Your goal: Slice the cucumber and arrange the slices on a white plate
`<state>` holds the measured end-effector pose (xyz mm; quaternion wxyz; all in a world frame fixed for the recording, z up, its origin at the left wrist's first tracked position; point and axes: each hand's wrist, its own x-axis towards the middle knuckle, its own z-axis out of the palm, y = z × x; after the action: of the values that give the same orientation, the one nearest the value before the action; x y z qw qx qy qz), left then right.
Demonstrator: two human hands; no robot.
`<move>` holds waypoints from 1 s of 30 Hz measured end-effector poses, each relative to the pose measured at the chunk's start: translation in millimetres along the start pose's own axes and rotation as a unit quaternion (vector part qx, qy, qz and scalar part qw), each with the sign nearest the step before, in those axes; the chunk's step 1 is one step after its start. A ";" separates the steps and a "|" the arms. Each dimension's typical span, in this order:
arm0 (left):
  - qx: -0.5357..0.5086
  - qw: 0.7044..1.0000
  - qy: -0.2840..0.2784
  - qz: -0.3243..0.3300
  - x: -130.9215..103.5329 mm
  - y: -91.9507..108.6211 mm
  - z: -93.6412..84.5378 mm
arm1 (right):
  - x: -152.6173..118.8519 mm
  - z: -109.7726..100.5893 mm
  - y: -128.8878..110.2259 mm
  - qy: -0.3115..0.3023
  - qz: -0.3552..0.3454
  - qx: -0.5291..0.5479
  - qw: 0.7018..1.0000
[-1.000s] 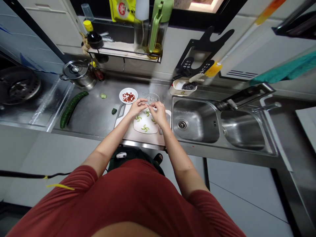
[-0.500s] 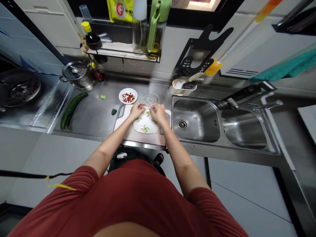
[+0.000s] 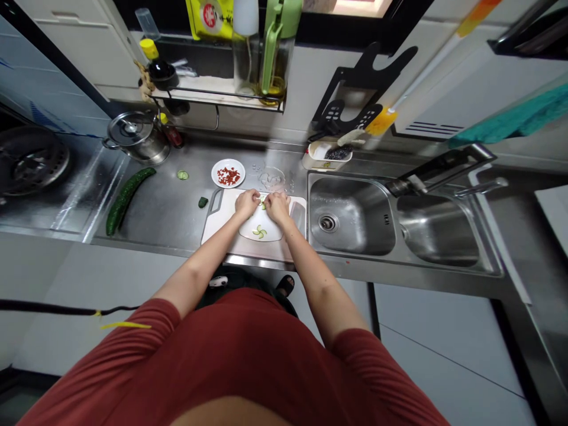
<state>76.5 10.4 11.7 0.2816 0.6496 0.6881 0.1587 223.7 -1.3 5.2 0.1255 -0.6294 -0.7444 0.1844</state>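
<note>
A white plate [image 3: 268, 235] lies on the cutting board [image 3: 215, 226], with green cucumber slices [image 3: 260, 231] fanned out near its front edge. My left hand [image 3: 247, 204] is over the plate's back left part, its fingers bent together. Close beside it, my right hand [image 3: 277, 207] is at the back right, fingers also bent together. Bits of green show between the two hands; whether either hand grips a piece is too small to tell. Behind the board stands a small white dish [image 3: 228, 173] of chopped red pieces.
A whole cucumber [image 3: 128, 200], a cucumber end [image 3: 203, 202] and thin slices [image 3: 183, 174] lie left. A knife blade [image 3: 297, 216] rests on the board's right side, next to the sink [image 3: 352, 214]. A lidded pot [image 3: 139, 139] stands at the back left.
Both hands have come down closer to the plate and lie lower over its back part, covering more of the side slices. The whole view has shifted slightly.
</note>
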 end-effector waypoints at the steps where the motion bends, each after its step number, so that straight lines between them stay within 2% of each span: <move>1: 0.006 1.000 0.000 0.000 0.3 0.4 0.4 | 0.4 0.3 0.0 -0.004 0.001 -0.004 1.000; 30: 0.079 0.996 0.019 0.023 3.2 3.0 12.8 | 4.9 9.8 8.2 -0.001 0.007 -0.013 1.000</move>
<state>86.5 11.9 2.8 0.2128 0.6822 0.6887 0.1227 226.0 3.5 -7.4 0.1151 -0.6359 -0.7425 0.1764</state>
